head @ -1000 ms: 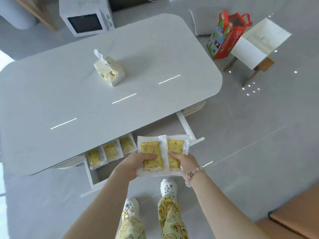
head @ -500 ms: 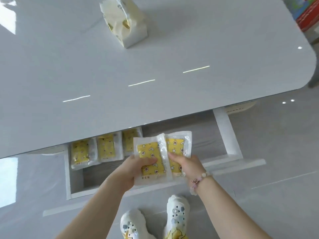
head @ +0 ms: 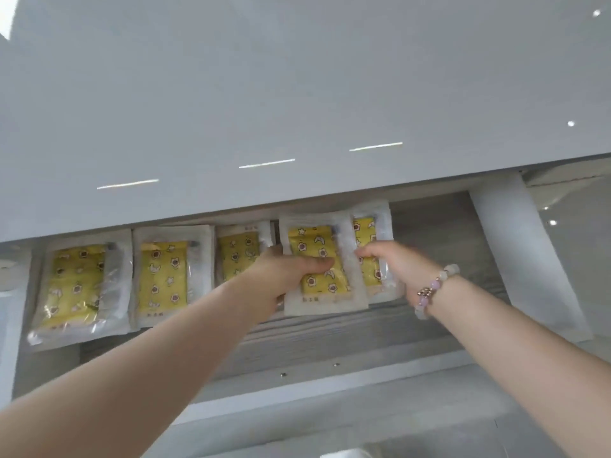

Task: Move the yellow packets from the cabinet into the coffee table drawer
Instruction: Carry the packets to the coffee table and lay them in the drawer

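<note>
The coffee table drawer [head: 529, 259] is pulled open under the white table top [head: 297, 94]. Three yellow packets in clear wrappers lie in a row at its left: one [head: 77, 285], a second [head: 163, 276], a third [head: 236, 256] partly behind my left hand. My left hand [head: 284, 272] grips a yellow packet [head: 325, 282] with the thumb across its front, low inside the drawer. My right hand [head: 393, 262] pinches another yellow packet [head: 368, 256] just behind and to the right of the first, overlapped by it.
The drawer's grey wood-grain bottom [head: 347, 332] shows bare to the right of the held packets. The drawer's white front panel [head: 330, 388] runs below my forearms. The table top overhangs the back of the drawer.
The view has dropped much closer to the drawer. Both hands have carried their two packets forward and down into the drawer, next to the row of three.
</note>
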Motion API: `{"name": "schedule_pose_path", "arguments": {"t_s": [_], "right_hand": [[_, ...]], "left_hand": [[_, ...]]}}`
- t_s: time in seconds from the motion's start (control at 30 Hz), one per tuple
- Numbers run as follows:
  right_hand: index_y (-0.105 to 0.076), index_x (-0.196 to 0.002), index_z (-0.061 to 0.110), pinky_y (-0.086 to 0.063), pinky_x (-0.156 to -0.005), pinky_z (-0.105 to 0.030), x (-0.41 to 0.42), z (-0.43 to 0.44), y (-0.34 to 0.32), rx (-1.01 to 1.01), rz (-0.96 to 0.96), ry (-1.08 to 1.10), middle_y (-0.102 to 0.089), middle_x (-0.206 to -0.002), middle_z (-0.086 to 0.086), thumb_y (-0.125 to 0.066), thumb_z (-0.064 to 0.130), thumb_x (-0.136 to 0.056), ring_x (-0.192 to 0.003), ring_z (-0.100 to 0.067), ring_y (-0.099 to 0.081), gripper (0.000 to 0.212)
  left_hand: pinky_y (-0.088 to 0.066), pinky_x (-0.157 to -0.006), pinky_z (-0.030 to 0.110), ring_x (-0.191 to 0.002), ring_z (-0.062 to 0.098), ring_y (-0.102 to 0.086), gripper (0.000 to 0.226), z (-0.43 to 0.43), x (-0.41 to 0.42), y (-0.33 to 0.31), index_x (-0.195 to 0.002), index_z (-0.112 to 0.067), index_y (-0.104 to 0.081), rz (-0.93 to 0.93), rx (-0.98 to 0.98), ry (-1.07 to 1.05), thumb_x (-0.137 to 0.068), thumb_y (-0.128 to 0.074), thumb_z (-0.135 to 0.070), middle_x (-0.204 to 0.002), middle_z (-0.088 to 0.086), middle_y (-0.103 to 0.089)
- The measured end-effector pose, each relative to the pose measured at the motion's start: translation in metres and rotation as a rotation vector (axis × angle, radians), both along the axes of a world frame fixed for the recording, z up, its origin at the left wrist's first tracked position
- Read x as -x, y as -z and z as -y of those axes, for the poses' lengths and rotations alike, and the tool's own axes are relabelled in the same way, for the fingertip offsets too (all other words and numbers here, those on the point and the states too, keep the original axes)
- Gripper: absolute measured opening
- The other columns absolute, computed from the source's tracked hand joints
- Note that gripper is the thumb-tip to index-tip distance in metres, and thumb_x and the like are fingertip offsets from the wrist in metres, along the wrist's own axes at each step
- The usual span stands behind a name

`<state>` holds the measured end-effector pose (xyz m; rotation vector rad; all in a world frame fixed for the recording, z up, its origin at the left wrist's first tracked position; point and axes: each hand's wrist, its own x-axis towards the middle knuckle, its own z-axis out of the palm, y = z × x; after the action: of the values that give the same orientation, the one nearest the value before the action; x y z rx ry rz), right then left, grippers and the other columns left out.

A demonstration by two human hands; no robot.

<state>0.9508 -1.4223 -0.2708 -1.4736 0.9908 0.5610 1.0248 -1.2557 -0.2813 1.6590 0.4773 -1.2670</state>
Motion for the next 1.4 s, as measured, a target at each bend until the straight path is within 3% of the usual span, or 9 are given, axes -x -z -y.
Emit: {"name": "schedule_pose_path", "arguments": {"t_s": [0.1, 0.23, 0.4, 0.5, 0.67, 0.83, 1.07, 1.2, 1.4], "right_hand": [[-0.051, -0.13, 0.009, -0.034, -0.099, -0.03, -0.014, 0.006, 0.022, 0.044, -0.003, -0.104, -0.052, -0.129, -0.002, -0.071, 0.039, -0.08, -0.119, -0.021, -0.048, 0.062], [-0.059, -0.119, 0.012, -0.042, -0.103, -0.042, -0.027, 0.013, 0.044, 0.099, 0.042, -0.138, -0.064, -0.119, -0.005, -0.077, 0.031, -0.075, -0.112, -0.026, -0.058, 0.051], [-0.064, -0.113, 0.014, -0.045, -0.101, -0.044, -0.031, 0.021, 0.053, 0.163, 0.106, -0.219, -0.07, -0.108, -0.004, -0.079, 0.023, -0.075, -0.106, -0.025, -0.063, 0.042], [-0.062, -0.117, 0.017, -0.049, -0.096, -0.043, -0.031, 0.02, 0.052, 0.279, 0.081, -0.3, -0.07, -0.11, -0.003, -0.092, 0.048, -0.041, -0.105, -0.025, -0.064, 0.087], [-0.069, -0.092, 0.018, -0.052, -0.079, -0.028, -0.028, 0.01, 0.042, 0.489, 0.136, -0.397, -0.072, -0.092, 0.002, -0.078, 0.024, -0.075, -0.087, -0.014, -0.067, 0.02], [-0.069, -0.094, 0.021, -0.053, -0.086, -0.036, -0.029, 0.01, 0.033, 0.645, 0.062, -0.418, -0.071, -0.093, 0.002, -0.086, 0.038, -0.06, -0.09, -0.018, -0.066, 0.041], [-0.068, -0.094, 0.026, -0.056, -0.079, -0.032, -0.03, 0.008, 0.024, 0.77, 0.06, -0.472, -0.071, -0.09, 0.007, -0.086, 0.047, -0.053, -0.082, -0.012, -0.067, 0.049], [-0.051, -0.112, 0.017, -0.057, -0.066, -0.035, -0.028, 0.007, 0.02, 0.937, 0.018, -0.511, -0.061, -0.103, -0.001, -0.083, 0.059, -0.045, -0.078, -0.018, -0.064, 0.085], [-0.044, -0.107, 0.019, -0.043, -0.052, -0.027, -0.027, -0.001, 0.016, 1.009, -0.007, -0.548, -0.054, -0.101, -0.002, -0.082, 0.055, -0.058, -0.082, -0.018, -0.057, 0.072]], "left_hand": [[-0.052, -0.091, 0.042, -0.101, 0.023, -0.066, 0.112, 0.0, -0.006, 0.004, -0.13, -0.016, -0.051, 0.051, 0.024, 0.013, -0.03, -0.094, -0.042, -0.115, 0.002, -0.067], [-0.05, -0.094, 0.039, -0.098, 0.022, -0.065, 0.049, -0.001, -0.015, 0.021, -0.105, -0.016, -0.06, 0.188, 0.024, 0.046, -0.065, -0.087, -0.022, -0.103, 0.002, -0.069], [-0.055, -0.085, 0.036, -0.094, 0.019, -0.065, 0.061, 0.007, -0.018, 0.04, -0.115, -0.015, -0.056, 0.394, -0.004, 0.137, -0.064, -0.087, -0.03, -0.105, 0.001, -0.066], [-0.055, -0.083, 0.034, -0.092, 0.018, -0.063, 0.055, 0.01, -0.014, 0.042, -0.107, -0.014, -0.052, 0.479, -0.051, 0.186, -0.067, -0.085, -0.031, -0.102, 0.002, -0.064], [-0.055, -0.069, 0.029, -0.089, 0.018, -0.06, 0.062, 0.007, -0.009, 0.043, -0.112, -0.013, -0.045, 0.627, -0.097, 0.28, -0.068, -0.084, -0.032, -0.101, 0.001, -0.058], [-0.041, -0.05, 0.018, -0.062, 0.006, -0.044, 0.075, 0.008, -0.011, 0.026, -0.125, -0.012, -0.024, 0.916, -0.13, 0.504, -0.076, -0.078, -0.029, -0.075, -0.006, -0.041], [-0.043, -0.061, 0.028, -0.088, 0.021, -0.058, 0.083, 0.008, -0.012, 0.012, -0.131, -0.004, -0.023, 1.102, -0.444, 0.872, -0.082, -0.059, -0.06, -0.075, -0.001, -0.039], [-0.049, -0.059, 0.024, -0.073, 0.016, -0.063, 0.084, 0.003, -0.015, 0.003, -0.141, -0.005, -0.009, 0.939, -0.303, 0.83, -0.089, -0.048, -0.058, -0.072, 0.003, -0.059], [-0.044, -0.051, 0.02, -0.067, 0.012, -0.054, 0.058, 0.001, -0.01, 0.021, -0.126, -0.015, -0.022, 0.906, -0.126, 0.536, -0.087, -0.065, -0.019, -0.081, 0.001, -0.053]]}}
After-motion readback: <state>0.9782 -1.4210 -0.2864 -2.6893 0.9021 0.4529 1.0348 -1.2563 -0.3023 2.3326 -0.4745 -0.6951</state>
